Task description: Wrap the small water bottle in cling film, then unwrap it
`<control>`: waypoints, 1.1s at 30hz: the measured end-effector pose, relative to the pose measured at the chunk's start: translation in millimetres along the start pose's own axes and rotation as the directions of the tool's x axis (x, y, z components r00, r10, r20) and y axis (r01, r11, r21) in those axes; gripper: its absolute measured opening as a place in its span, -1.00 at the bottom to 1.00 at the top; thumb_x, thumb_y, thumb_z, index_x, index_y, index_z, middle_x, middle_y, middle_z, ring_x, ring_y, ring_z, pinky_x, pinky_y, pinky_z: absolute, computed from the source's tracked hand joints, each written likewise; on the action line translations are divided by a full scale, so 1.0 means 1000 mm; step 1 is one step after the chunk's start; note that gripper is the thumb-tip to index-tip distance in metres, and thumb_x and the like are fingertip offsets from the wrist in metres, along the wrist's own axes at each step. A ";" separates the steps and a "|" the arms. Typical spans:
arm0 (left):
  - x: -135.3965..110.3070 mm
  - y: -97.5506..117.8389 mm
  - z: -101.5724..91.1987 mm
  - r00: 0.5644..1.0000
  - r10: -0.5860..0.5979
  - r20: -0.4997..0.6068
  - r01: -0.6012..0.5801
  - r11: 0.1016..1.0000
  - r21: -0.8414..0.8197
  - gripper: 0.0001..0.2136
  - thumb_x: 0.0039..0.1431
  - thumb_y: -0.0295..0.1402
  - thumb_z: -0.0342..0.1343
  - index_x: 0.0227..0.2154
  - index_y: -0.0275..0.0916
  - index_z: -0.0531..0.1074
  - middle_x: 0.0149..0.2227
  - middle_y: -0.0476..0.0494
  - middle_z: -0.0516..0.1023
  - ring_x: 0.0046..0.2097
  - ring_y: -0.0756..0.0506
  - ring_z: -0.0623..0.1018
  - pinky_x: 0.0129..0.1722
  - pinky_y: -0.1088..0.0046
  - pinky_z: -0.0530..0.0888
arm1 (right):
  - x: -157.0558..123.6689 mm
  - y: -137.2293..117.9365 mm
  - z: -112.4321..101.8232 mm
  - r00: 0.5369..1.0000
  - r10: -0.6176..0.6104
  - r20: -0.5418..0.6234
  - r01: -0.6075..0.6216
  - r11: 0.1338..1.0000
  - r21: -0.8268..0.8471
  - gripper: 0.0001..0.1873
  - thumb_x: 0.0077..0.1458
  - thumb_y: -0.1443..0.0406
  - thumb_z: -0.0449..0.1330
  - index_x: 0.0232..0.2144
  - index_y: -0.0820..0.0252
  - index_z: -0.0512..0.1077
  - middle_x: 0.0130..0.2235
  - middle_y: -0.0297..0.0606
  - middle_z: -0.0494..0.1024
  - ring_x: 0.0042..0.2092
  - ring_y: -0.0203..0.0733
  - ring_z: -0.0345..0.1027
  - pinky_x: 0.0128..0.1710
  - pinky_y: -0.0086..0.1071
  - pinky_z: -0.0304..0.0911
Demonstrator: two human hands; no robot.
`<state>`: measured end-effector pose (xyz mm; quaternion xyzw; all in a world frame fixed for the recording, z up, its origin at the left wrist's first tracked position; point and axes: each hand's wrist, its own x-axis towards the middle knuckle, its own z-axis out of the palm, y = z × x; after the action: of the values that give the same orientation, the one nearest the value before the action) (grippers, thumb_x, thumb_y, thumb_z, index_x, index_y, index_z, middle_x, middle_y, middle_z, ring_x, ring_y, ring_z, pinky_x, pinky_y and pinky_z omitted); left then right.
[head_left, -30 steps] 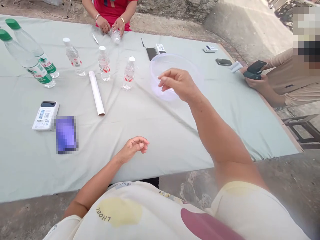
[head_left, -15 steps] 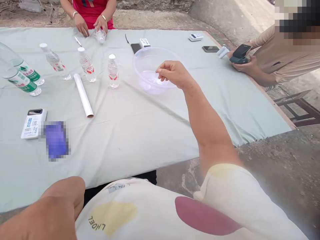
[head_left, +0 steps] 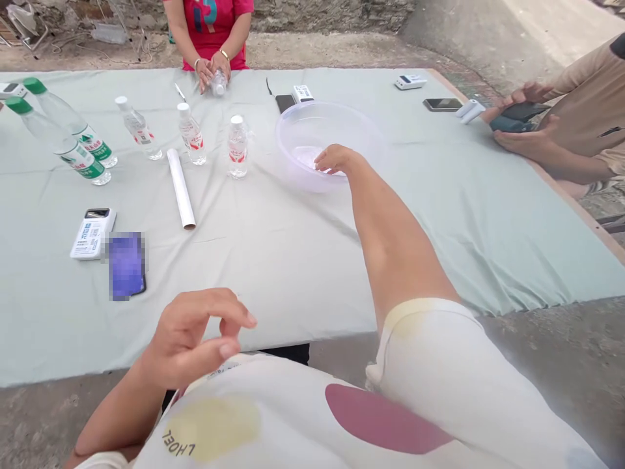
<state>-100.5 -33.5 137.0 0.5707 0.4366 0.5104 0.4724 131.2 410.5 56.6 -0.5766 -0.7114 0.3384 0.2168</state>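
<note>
My right hand [head_left: 336,157] reaches over the near part of a clear, purple-tinted plastic basin [head_left: 288,146], its fingers stretched down and slightly apart. No object shows in those fingers. Close to my body, my left hand [head_left: 200,335] hovers by the table's near edge with thumb and fingers apart, holding nothing. Left of the basin a small water bottle [head_left: 237,150] with a white cap stands upright. A white paper-like roll [head_left: 180,189] lies on the pale green tablecloth [head_left: 254,260].
More small bottles [head_left: 193,137] and two large green-capped bottles [head_left: 83,156] stand left. A white device [head_left: 94,233] lies beside a blurred purple phone [head_left: 127,266]. Across the table, a person in red [head_left: 215,32] handles a bottle [head_left: 218,83]. Another person [head_left: 576,124] sits right, near a phone [head_left: 442,105].
My left hand has come up into view by the table edge. My right hand has lowered toward the basin, its fingers loosening from a curl. The view has shifted left.
</note>
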 end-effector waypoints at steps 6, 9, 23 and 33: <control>0.026 -0.070 -0.010 0.885 -0.430 -0.176 0.422 0.903 -0.084 -0.84 0.16 -0.21 0.19 -0.35 -0.19 0.53 -0.54 0.01 0.38 -0.48 0.02 0.37 -0.42 0.50 0.37 | -0.032 -0.009 -0.024 0.951 0.057 -0.302 0.025 0.965 0.260 -0.80 0.19 0.19 0.15 -0.42 0.16 0.39 -0.33 -0.19 0.53 -0.20 -0.10 0.51 -0.05 -0.06 0.43; 0.044 -0.097 -0.007 0.869 -0.469 -0.158 0.443 0.879 -0.173 -0.79 0.13 -0.19 0.21 -0.33 -0.25 0.52 -0.47 -0.03 0.44 -0.45 0.02 0.44 -0.42 0.52 0.37 | -0.072 -0.022 -0.015 0.930 -0.067 -0.362 0.171 0.949 0.264 -0.88 0.14 0.21 0.17 -0.36 0.13 0.41 -0.30 -0.25 0.54 -0.20 -0.11 0.50 -0.10 -0.09 0.45; 0.146 -0.162 0.019 0.802 -0.504 -0.319 0.242 0.763 -0.599 -0.84 0.12 -0.26 0.23 -0.31 -0.19 0.41 -0.26 -0.04 0.50 -0.27 0.03 0.51 -0.19 0.46 0.51 | -0.236 -0.023 0.131 0.979 -0.099 -0.180 0.175 0.859 0.482 -0.68 0.04 0.05 0.27 -0.24 0.09 0.39 -0.25 -0.33 0.55 -0.23 -0.22 0.47 -0.17 -0.29 0.38; 0.119 -0.152 0.002 0.804 -0.398 -0.443 0.209 0.886 -0.415 -0.86 0.21 -0.27 0.16 -0.26 -0.17 0.57 -0.25 -0.06 0.53 -0.29 0.06 0.49 -0.32 0.59 0.43 | -0.224 -0.050 0.139 0.983 0.004 0.185 -0.113 0.806 0.581 -0.53 -0.16 -0.02 0.40 -0.25 0.10 0.48 -0.24 -0.30 0.58 -0.19 -0.18 0.48 -0.24 -0.35 0.39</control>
<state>-89.2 108.9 7.1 0.2420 0.5373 0.6291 0.5070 54.6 156.0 16.8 -0.4707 -0.5694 0.5978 0.3112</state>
